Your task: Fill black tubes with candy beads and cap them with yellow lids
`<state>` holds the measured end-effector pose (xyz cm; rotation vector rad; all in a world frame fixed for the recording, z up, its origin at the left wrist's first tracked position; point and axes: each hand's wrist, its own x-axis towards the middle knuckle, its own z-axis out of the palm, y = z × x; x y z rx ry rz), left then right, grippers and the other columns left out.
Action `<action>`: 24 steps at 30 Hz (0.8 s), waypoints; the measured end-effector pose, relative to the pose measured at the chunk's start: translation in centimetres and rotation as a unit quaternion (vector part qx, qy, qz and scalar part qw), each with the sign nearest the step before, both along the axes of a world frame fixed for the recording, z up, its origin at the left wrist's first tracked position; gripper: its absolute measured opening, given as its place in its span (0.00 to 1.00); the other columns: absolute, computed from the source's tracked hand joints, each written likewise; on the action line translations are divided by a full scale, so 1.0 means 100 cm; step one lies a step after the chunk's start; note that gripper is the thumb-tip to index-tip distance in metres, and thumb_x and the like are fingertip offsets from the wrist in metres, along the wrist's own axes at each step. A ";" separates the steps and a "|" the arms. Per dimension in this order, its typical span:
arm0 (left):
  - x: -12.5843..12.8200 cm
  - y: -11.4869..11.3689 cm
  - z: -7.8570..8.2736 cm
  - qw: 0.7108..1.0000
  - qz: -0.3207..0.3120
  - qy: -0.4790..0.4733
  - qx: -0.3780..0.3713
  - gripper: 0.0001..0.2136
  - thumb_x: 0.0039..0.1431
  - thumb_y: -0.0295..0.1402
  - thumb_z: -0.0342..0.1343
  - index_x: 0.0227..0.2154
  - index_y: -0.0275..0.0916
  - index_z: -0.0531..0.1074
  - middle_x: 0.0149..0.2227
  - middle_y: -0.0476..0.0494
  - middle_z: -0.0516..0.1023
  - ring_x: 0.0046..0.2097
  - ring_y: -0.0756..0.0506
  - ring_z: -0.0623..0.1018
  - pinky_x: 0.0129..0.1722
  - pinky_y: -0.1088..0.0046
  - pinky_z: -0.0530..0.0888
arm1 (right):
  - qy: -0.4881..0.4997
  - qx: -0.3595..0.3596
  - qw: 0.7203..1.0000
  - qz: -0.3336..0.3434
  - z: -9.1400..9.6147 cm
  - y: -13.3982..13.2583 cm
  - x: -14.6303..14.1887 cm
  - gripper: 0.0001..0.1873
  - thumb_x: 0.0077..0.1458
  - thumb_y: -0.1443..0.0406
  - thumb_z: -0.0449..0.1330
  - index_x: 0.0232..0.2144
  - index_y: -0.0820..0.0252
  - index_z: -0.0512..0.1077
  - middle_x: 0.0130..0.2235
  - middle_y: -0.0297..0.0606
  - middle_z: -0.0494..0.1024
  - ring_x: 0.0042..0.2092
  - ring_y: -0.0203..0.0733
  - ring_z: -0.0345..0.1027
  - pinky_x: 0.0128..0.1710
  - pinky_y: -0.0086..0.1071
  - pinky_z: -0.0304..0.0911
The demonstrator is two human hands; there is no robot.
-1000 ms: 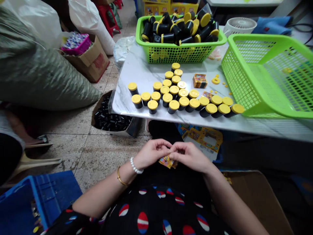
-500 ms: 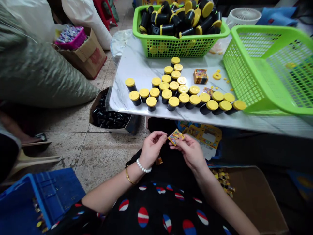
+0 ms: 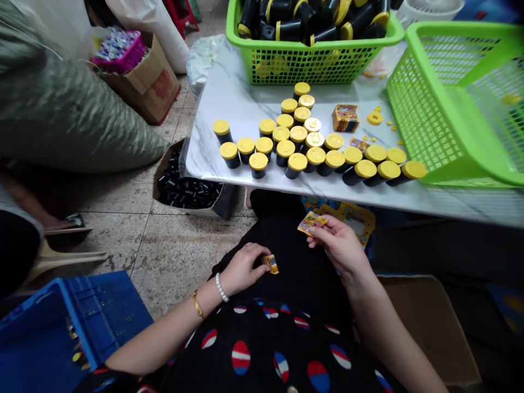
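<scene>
Between the thumb and fingers of my right hand (image 3: 341,240) is a square yellow printed label (image 3: 311,222), held above my lap. My left hand (image 3: 245,267) rests low over my dark trousers, its thumb and fingers closed round the edge of a small orange-and-dark printed piece (image 3: 271,264). On the table ahead stand several black canisters with yellow lids (image 3: 297,162). Behind them lies a small stack of orange printed labels (image 3: 346,118), with one loose label (image 3: 359,144) nearer the canisters.
A green basket (image 3: 303,68) heaped with black-and-yellow canisters stands at the table's back; another green basket (image 3: 429,109) sits to the right. Below left are a carton of black parts (image 3: 188,185) and a blue crate (image 3: 102,316). An open cardboard box (image 3: 429,322) is at right.
My hands have separated. The left let go of the label and moved down-left to the small printed piece on my lap. The right moved slightly right, keeping the label. The view shifted a little.
</scene>
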<state>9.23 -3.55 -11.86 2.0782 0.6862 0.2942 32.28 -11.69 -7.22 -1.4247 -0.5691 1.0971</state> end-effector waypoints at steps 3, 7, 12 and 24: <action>0.014 -0.007 0.008 1.000 -0.018 -0.016 0.005 0.04 0.54 0.32 0.61 0.29 0.37 0.75 0.27 0.47 0.73 0.32 0.48 0.72 0.32 0.74 0.69 | 0.014 -0.004 1.000 -0.009 0.001 -0.009 0.002 0.14 0.43 0.62 0.70 0.31 0.63 0.73 0.26 0.34 0.77 0.24 0.32 0.68 0.23 0.23 0.66; 0.047 -0.008 0.022 0.990 -0.112 -0.053 0.068 0.05 0.55 0.33 0.60 0.29 0.37 0.76 0.28 0.46 0.74 0.33 0.48 0.72 0.36 0.73 0.69 | 0.027 -0.003 1.000 0.014 0.008 -0.018 -0.003 0.12 0.46 0.60 0.69 0.29 0.62 0.74 0.27 0.35 0.78 0.23 0.32 0.69 0.22 0.23 0.66; 0.062 -0.012 0.032 0.989 0.020 -0.121 0.087 0.07 0.54 0.29 0.60 0.37 0.36 0.75 0.33 0.42 0.75 0.36 0.46 0.74 0.36 0.71 0.71 | -0.009 -0.020 1.000 0.010 0.008 -0.023 -0.008 0.14 0.46 0.57 0.68 0.26 0.63 0.73 0.24 0.34 0.77 0.21 0.30 0.66 0.20 0.22 0.63; 0.052 -0.004 0.068 0.953 0.178 -0.218 -0.109 0.05 0.53 0.33 0.63 0.28 0.37 0.79 0.29 0.44 0.76 0.31 0.49 0.75 0.31 0.75 0.71 | -0.101 0.001 0.995 0.002 0.011 -0.021 -0.037 0.13 0.52 0.55 0.64 0.29 0.59 0.73 0.24 0.35 0.76 0.25 0.38 0.69 0.27 0.31 0.67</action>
